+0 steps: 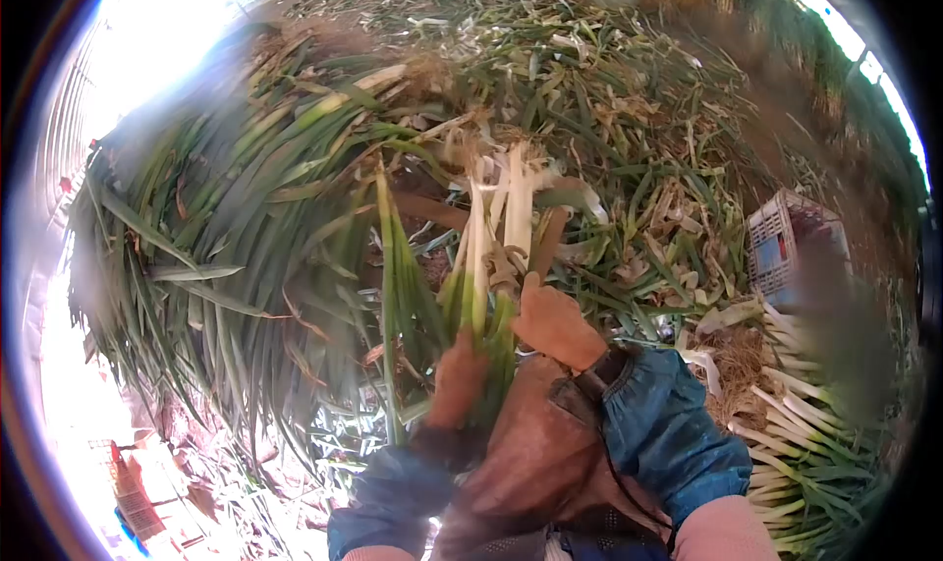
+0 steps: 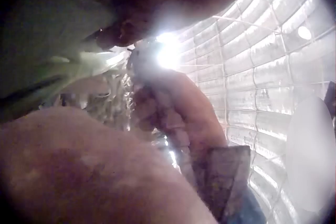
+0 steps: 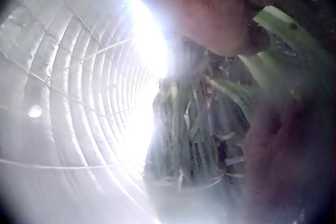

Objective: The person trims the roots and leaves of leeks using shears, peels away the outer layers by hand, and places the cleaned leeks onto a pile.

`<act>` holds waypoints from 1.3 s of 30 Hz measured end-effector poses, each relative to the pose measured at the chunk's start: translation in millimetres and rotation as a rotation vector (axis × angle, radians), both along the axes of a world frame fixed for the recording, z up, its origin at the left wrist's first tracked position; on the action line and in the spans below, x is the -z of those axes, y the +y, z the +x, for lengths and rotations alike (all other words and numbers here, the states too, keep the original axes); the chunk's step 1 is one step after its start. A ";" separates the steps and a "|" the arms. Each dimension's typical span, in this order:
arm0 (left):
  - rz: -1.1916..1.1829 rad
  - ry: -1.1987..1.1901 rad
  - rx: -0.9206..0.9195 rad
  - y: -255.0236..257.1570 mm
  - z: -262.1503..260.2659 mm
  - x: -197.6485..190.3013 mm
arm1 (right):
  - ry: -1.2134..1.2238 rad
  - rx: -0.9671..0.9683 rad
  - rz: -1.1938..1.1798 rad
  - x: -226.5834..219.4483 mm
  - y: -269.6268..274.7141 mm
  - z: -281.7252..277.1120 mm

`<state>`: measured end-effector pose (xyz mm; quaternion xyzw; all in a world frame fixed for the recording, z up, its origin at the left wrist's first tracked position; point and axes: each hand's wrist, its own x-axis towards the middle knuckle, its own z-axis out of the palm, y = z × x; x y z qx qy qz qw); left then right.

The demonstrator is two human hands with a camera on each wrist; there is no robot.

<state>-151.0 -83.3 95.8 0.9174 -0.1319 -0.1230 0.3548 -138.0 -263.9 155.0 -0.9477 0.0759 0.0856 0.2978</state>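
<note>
A bunch of green onions point(image 1: 488, 252) stands in front of me, its white stalks pointing away and its green leaves toward me. My left hand point(image 1: 457, 376), in a brown glove, grips the leafy part of the bunch from the left. My right hand point(image 1: 553, 320), also gloved, grips the bunch just right of it, where the stalks turn white. In the left wrist view the right glove point(image 2: 176, 111) shows against the bright plastic wall. The right wrist view shows glove point(image 3: 210, 14) up close and blurred green leaves point(image 3: 275, 29) beside it.
A big heap of long green onion leaves point(image 1: 226, 227) lies to the left. Peeled skins and trimmings point(image 1: 609, 119) cover the ground ahead. Cleaned white-stalked onions point(image 1: 805, 433) are stacked at the right, behind them a plastic crate point(image 1: 786, 247). Greenhouse plastic point(image 3: 79, 103) arches overhead.
</note>
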 end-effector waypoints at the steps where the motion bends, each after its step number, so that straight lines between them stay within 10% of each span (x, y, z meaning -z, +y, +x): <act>1: 0.047 -0.017 0.038 -0.9 -2.1 -0.1 | 0.007 0.021 -0.003 2.4 -2.2 2.6; 25: 0.122 0.072 0.093 13.6 -55.6 -7.0 | -0.034 -0.020 -0.056 17.2 14.5 39.7; 28: 0.478 0.030 0.498 29.2 -3.7 -29.6 | -0.018 -0.107 0.041 19.7 15.4 28.9; 30: 0.107 -0.468 0.378 65.5 53.3 -7.0 | 0.025 -0.054 0.019 16.9 10.3 32.3; 32: 0.327 -0.909 0.022 87.8 116.2 52.8 | -0.019 -0.078 -0.007 7.5 8.5 30.8; 39: -0.275 0.090 -0.227 113.9 228.0 131.8 | -0.193 -0.282 0.215 25.9 36.4 18.4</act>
